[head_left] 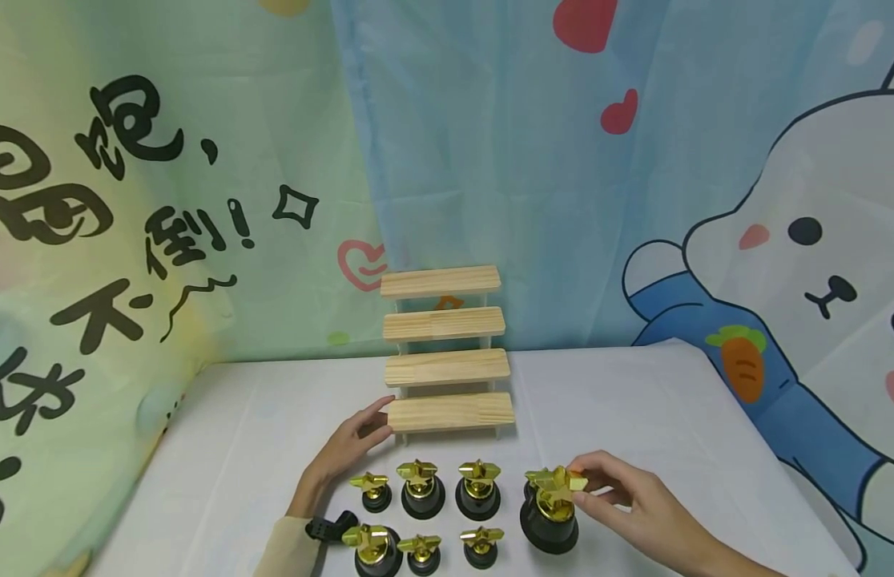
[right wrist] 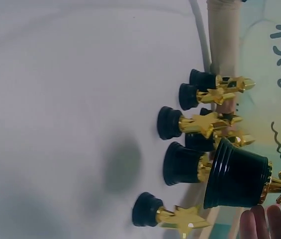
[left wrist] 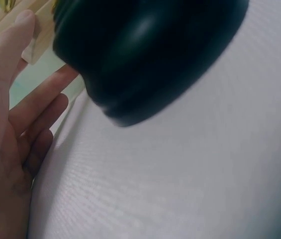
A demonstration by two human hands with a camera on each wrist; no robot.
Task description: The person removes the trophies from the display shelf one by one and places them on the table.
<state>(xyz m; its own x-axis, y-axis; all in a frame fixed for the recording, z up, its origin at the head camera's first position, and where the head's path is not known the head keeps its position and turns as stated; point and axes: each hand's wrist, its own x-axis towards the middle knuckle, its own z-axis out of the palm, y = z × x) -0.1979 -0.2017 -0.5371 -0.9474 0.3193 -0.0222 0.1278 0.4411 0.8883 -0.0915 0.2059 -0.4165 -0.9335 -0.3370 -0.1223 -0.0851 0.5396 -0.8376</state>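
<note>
The right hand (head_left: 638,501) is seen at the front right of the worktop (head_left: 634,401), w/ thumb and fingertips pinched on the gold star top of the large trophy (head_left: 551,513); the trophy's black base is stood on the white cloth. In the right wrist view the same large trophy (right wrist: 237,174) is shown close up, its ribbed black base nearest the lens, and the fingertips (right wrist: 259,221) are glimpsed at the bottom edge. The left hand (head_left: 349,449) is laid flat and relaxed, fingers straight, nothing gripped; its fingertips are touched to the left end of the lowest step of the wooden riser (head_left: 447,353), a 4-step pine stand placed at the back centre. In the left wrist view the left hand (left wrist: 11,129) is seen open against pale wood, w/ a blurred black trophy base (left wrist: 145,55) filling the upper part of the picture. Between the hands, smaller star trophies (head_left: 418,485) are stood in 2 rows, approx. 3 behind and 3 in front, all gold tops on black bases. A dark wrist strap (head_left: 328,529) is worn on the left forearm. No brand or label can be read on the trophies. Writing is found only on the backdrop (head_left: 130,200): large black Chinese characters, incl. what is read as 不倒! and 泡, the rest cut off. A cartoon rabbit (head_left: 807,256) w/ a carrot badge is printed on the right.
</note>
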